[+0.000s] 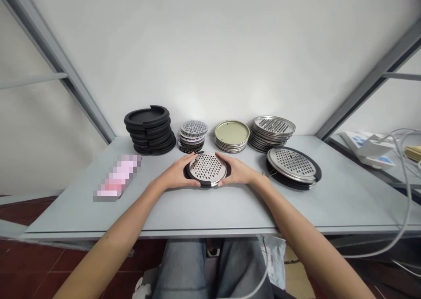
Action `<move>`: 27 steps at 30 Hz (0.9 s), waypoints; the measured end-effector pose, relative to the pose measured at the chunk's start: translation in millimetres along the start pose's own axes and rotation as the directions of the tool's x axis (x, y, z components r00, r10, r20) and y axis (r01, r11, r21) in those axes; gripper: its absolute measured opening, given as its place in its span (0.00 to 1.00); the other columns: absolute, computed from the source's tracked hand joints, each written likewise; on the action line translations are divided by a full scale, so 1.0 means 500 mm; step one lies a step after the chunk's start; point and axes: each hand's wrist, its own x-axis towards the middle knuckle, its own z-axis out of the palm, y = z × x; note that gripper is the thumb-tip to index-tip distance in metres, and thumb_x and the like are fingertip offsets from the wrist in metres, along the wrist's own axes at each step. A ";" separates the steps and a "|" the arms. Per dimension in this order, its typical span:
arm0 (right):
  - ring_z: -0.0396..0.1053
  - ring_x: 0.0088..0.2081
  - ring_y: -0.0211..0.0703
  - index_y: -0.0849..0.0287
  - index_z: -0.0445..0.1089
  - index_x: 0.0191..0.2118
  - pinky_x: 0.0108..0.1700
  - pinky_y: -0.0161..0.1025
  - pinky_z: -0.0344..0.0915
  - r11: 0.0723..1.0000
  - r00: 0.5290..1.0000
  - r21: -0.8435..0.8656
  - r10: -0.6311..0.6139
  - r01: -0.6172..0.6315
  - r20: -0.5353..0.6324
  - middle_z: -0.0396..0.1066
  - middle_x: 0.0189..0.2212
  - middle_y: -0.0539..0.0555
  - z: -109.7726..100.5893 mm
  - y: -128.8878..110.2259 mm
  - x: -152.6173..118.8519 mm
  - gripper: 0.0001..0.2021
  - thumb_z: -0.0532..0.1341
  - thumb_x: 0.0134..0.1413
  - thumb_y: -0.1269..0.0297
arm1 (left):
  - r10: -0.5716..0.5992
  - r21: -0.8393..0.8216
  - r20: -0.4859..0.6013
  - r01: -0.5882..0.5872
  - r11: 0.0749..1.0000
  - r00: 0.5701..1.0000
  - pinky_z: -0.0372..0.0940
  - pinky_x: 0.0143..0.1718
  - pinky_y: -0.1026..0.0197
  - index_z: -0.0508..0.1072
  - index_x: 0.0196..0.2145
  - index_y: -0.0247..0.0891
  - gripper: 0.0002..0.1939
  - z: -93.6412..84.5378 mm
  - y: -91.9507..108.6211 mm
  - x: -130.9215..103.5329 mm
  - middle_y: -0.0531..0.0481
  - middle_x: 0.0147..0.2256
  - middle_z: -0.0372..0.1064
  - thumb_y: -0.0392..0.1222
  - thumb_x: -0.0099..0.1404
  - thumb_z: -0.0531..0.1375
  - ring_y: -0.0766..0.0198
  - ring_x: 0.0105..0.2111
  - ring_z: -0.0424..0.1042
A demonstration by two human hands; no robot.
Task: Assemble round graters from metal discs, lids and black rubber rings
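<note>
A round metal grater disc [208,168] set in a black rim [205,184] lies near the middle of the table, held between both my hands. My left hand [180,172] curves round its left side, thumb at the front and fingers at the back. On the opposite side my right hand [239,170] grips the edge the same way. Its slotted face is turned up. To the right rests a small pile of similar discs [292,163] with black rims.
Along the wall stand stacks of black rings [149,132], patterned discs [193,136], gold-coloured round plates [232,132] and shiny slotted discs [274,127]. A blurred pink item [118,178] lies at left. White cables [408,193] hang at the right, beyond the grey table [210,213].
</note>
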 end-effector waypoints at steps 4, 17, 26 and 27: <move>0.55 0.62 0.62 0.63 0.50 0.66 0.63 0.55 0.51 1.000 1.000 -0.015 0.011 -0.011 -0.010 0.54 0.63 0.66 0.001 0.000 0.002 0.58 0.73 0.27 0.46 | 0.005 -0.010 0.012 -0.005 1.000 1.000 0.49 0.63 0.46 0.58 0.62 0.40 0.52 0.000 -0.004 -0.001 0.40 0.65 0.47 0.65 0.45 0.67 0.45 0.63 0.51; 0.53 0.63 0.62 0.59 0.60 0.61 0.64 0.57 0.49 0.998 0.998 0.009 -0.065 0.065 -0.014 0.56 0.62 0.66 -0.007 -0.015 0.005 0.49 0.74 0.28 0.49 | 0.011 0.045 0.063 -0.014 0.999 0.998 0.49 0.62 0.44 0.56 0.63 0.45 0.41 -0.003 -0.017 -0.001 0.40 0.67 0.41 0.63 0.57 0.60 0.45 0.64 0.47; 0.57 0.61 0.61 0.57 0.66 0.57 0.61 0.57 0.55 0.994 0.989 -0.034 -0.107 0.104 -0.104 0.62 0.58 0.63 -0.015 -0.017 0.002 0.40 0.72 0.34 0.50 | 0.033 0.114 0.028 -0.035 0.993 0.999 0.49 0.62 0.43 0.54 0.64 0.41 0.44 0.006 -0.016 -0.007 0.38 0.67 0.40 0.64 0.56 0.60 0.44 0.65 0.45; 0.58 0.61 0.61 0.58 0.66 0.56 0.61 0.57 0.55 0.994 0.987 -0.042 -0.110 0.105 -0.115 0.63 0.57 0.63 -0.014 -0.019 0.002 0.40 0.72 0.34 0.49 | 0.041 0.126 0.023 -0.043 0.991 0.999 0.49 0.62 0.43 0.53 0.64 0.40 0.47 0.007 -0.012 -0.007 0.37 0.66 0.40 0.64 0.54 0.62 0.43 0.65 0.45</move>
